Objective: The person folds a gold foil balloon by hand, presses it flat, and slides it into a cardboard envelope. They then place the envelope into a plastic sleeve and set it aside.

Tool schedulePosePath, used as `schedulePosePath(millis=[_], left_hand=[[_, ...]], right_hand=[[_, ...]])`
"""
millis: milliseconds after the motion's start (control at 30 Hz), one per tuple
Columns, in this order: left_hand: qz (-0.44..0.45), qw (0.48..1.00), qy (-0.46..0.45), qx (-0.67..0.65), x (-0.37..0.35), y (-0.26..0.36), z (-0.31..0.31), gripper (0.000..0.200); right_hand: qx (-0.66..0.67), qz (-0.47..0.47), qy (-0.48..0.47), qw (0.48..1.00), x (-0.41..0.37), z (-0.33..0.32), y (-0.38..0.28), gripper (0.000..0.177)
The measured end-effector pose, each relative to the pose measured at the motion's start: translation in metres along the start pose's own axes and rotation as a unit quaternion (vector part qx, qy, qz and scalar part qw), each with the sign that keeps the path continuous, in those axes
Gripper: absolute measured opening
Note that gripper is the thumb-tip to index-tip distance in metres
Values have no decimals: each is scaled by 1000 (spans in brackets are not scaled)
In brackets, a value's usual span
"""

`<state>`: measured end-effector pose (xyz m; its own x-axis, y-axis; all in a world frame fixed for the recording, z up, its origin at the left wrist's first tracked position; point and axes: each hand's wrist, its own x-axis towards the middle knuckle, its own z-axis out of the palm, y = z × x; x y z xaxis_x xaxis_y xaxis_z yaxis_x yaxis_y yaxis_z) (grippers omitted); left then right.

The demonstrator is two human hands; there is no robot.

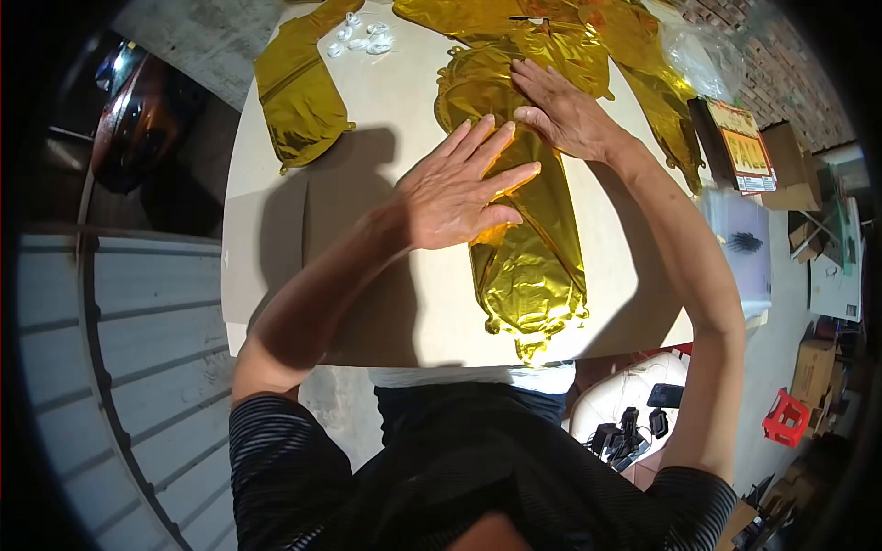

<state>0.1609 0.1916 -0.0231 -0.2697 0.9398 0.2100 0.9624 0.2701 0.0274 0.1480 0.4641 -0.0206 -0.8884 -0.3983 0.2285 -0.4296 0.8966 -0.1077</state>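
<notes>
A flat gold foil balloon (531, 266) lies lengthwise on the pale table, its scalloped, tabbed end pointing toward me near the front edge. My left hand (464, 188) rests on its middle, fingers spread and stretched out. Farther up, my right hand (562, 112) lies flat on the balloon's upper part, with the fingers extended to the left. Neither hand grips anything. Part of the foil is hidden under both hands. More gold foil (487, 20) lies beyond, at the table's far side.
Another folded gold foil piece (301, 101) lies at the table's left, near several small white items (372, 39). Clear plastic bags (703, 55) and a printed box (735, 142) sit at the right. Below the table are a stool (611, 404) with black devices and a red crate (786, 418).
</notes>
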Motion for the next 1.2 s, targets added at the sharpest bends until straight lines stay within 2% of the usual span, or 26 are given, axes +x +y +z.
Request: schedulePosePath(millis=[133,300,433,600,833,967,1033,1067,1100,1167,1200], left_hand=[[0,1000,11,-2,0,-1,0,67],[-4,1000,0,10,-1,-2,0,69],[-17,999,-11,27,0,0,4,70],[-17,999,18,47,0,-3,17,70],[0,997,18,80,0,-8,19,68],[3,996,5,89,1,-7,15,68],[-6,997,-12,72,2,-7,15,66],[0,997,-11,73,2,-6,15,66],[-3,997,-19,70,2,-5,12,66],[-4,997,-28,70,2,-6,9,65],[-3,997,-28,67,2,-6,9,65]], right_hand=[[2,3,-2,1000,-2,-7,-2,71],[5,-71,26,997,-30,-26,-33,71],[-1,-77,-17,997,-67,-37,-62,77],[3,-46,-57,997,-111,-35,-86,83],[0,-46,-67,997,-154,-47,-102,81],[32,-42,-60,997,-178,-63,-104,70],[93,-4,-92,991,-180,-76,-100,62],[110,28,-78,990,-178,-80,-101,52],[108,32,-75,991,-176,-78,-102,52],[136,71,10,988,-167,-70,-101,46],[124,44,50,990,-157,-65,-102,43]])
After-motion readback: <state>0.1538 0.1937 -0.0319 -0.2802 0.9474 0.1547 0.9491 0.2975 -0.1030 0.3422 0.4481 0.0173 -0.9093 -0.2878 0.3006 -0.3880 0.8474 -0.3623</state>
